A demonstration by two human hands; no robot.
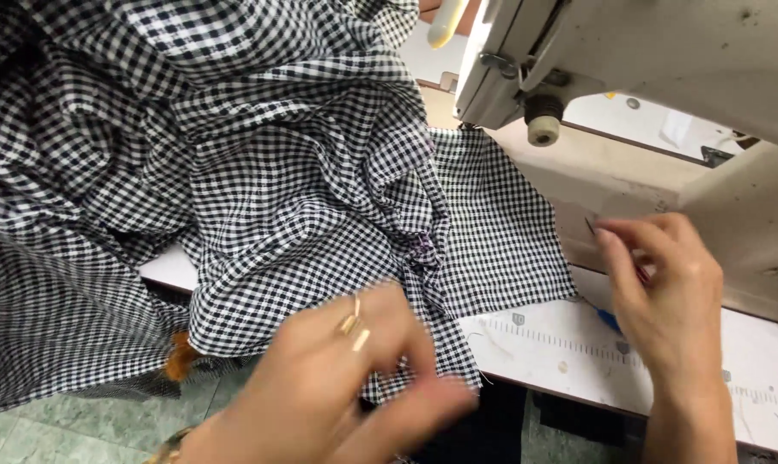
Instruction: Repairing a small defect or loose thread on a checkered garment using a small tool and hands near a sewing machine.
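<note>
Blurred at the bottom edge, the left hand (355, 378) pinches the lower edge of the checked fabric (303, 189), which lies bunched over the worktop (569, 344) beside the sewing machine (629, 60). The right hand (664, 283) hovers half-curled, apparently pinching something small I cannot make out. Judging by this, the cloth is being arranged; feeding it under the needle calls for a flattened edge.

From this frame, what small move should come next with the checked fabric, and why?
Probably the left hand should pull the checked fabric flat toward the sewing machine. The fabric lies bunched, only a flat corner reaches the machine head, and the right hand is off the cloth.
</note>
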